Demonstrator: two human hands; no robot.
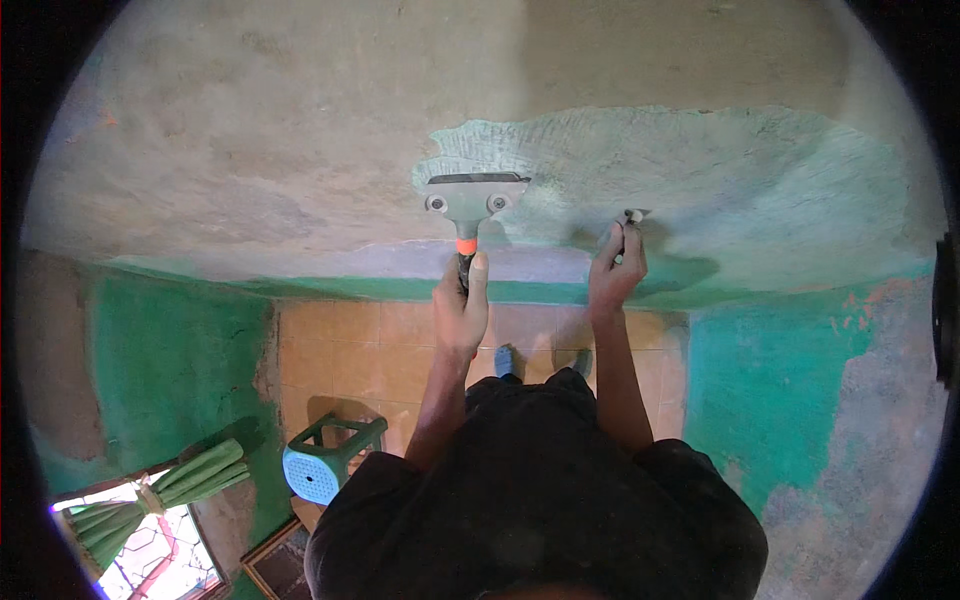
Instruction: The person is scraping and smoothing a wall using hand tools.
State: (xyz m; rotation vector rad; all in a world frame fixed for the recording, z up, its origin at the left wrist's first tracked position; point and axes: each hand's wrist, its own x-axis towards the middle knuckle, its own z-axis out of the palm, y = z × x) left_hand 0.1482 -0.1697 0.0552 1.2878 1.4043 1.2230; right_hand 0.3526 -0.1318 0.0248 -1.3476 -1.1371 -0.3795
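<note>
My left hand [463, 312] is closed round the black handle of a wide wall scraper [470, 206], which has a grey head, two screws and an orange collar. Its dark blade edge lies at the wall [300, 150], by the left end of a pale green paint patch [680, 150]. Farther right, the fingers of my right hand [618, 272] pinch a small pale piece with a dark edge [635, 216] close to the wall. What kind of thing this is, I cannot make out. Bare grey-brown plaster surrounds the patch.
Orange tiles [335, 345] cover the floor below, where my feet stand in blue footwear. To the left are a blue-topped stool [312, 475], a framed panel [278, 562], and a window [160, 555] with a tied green curtain [200, 474]. Green side walls [750, 380] rise on both sides.
</note>
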